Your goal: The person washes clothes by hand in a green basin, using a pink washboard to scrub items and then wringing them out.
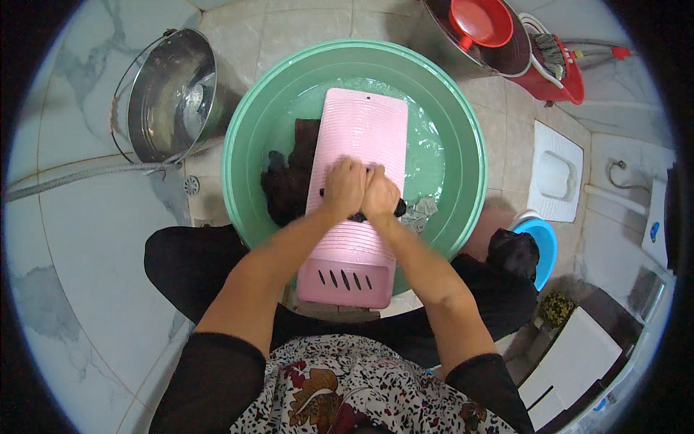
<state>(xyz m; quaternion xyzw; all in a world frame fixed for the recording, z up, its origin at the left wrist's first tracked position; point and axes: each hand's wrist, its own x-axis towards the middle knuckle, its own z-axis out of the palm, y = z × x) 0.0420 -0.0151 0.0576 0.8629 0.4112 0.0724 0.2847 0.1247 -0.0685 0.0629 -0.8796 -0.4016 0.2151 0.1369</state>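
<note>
A pink plastic washboard (364,125) leans across a large green tub (246,103), its slotted lower end resting over the near rim. Side by side at the middle of its ridges, my left hand (345,187) and my right hand (381,194) are closed on a small black cloth (400,208). Most of that cloth is hidden beneath my fingers. Left of the board, a dark brown garment (287,184) lies wet in the tub. To the right, a pale grey cloth (422,213) sits in shallow water (425,146).
A metal bucket (173,97) stands at the left, near a grey hose (92,176) and a floor drain (191,185). Behind right are a metal barrel (501,59) holding a red dipper (482,24), and a red bucket (569,87). A squat toilet (556,168) and blue basin (545,249) lie right.
</note>
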